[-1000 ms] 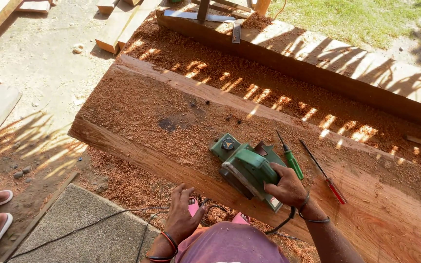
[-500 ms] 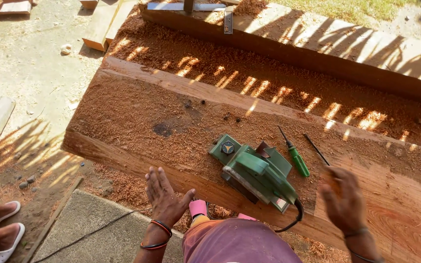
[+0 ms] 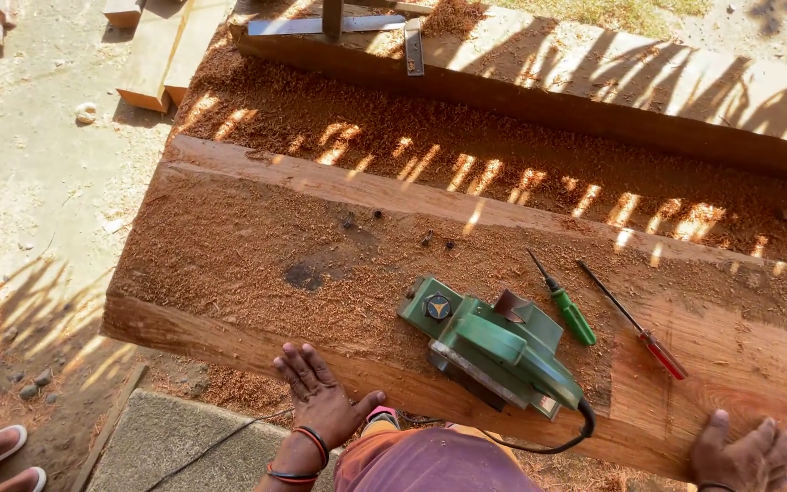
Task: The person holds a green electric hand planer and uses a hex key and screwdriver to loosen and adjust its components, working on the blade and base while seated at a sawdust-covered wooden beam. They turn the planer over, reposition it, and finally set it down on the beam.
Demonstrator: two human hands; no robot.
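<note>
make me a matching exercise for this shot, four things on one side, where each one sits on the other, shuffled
Things:
1. planer
2. green screwdriver
3. red screwdriver
4. left hand

Places:
A. flat on the plank's near edge, left of the planer
B. farthest right of the three tools
C. on the plank, cord trailing off its near edge
D. between the planer and the other screwdriver

Pairs: 1-C, 2-D, 3-B, 4-A

Sawdust-strewn wooden slab [image 3: 248, 228] under green electric planer [image 3: 494, 351], green-handled screwdriver [image 3: 568, 308], red-handled screwdriver [image 3: 649, 337].
</note>
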